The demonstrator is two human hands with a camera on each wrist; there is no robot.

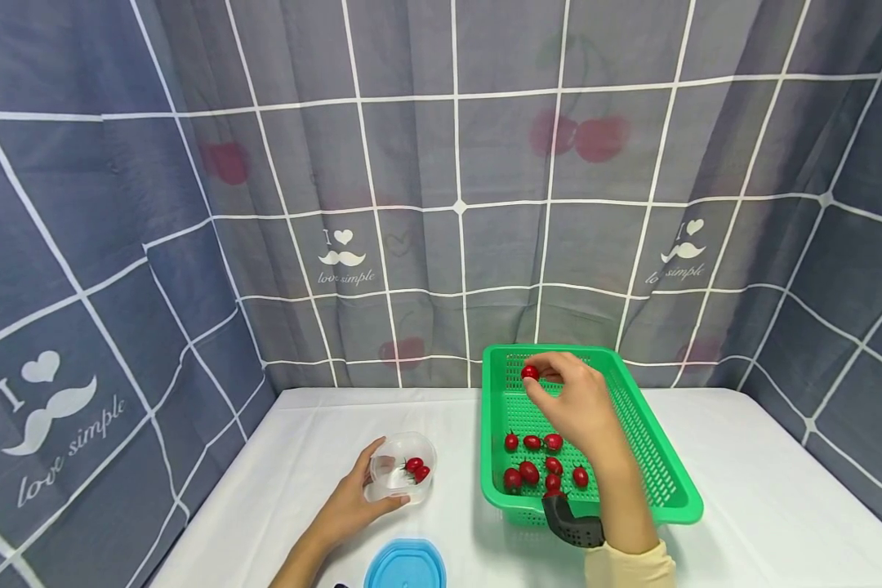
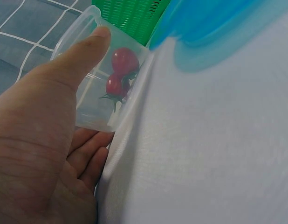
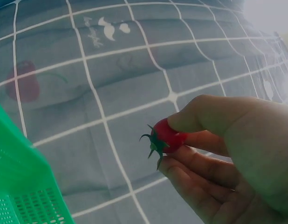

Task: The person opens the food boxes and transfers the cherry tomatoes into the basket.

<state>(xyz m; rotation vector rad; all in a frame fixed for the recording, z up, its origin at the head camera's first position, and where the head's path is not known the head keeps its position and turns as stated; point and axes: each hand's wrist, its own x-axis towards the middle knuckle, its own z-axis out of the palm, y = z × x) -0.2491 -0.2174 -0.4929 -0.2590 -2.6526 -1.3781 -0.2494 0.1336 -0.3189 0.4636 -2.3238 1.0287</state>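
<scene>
Between thumb and fingers my right hand (image 1: pixel 575 400) pinches a cherry tomato (image 3: pixel 168 136), its green stem leaves showing in the right wrist view. The hand is above the far part of a green basket (image 1: pixel 672 482). Several more cherry tomatoes (image 1: pixel 529 472) lie on the basket's floor, mostly towards its near end. On the left, my left hand (image 1: pixel 351 502) grips a clear plastic tub (image 2: pixel 95 105) by its side, thumb on one side and fingers on the other. A few cherry tomatoes (image 1: pixel 416 469) with green stems rest inside the tub, which stands on the white cloth.
A round blue lid (image 1: pixel 406 565) lies on the white tablecloth (image 1: pixel 301 441) in front of the tub. Grey checked curtains (image 1: pixel 412 245) hang behind the table and at both sides. A black band (image 1: pixel 573 523) sits at my right wrist, over the basket's near rim.
</scene>
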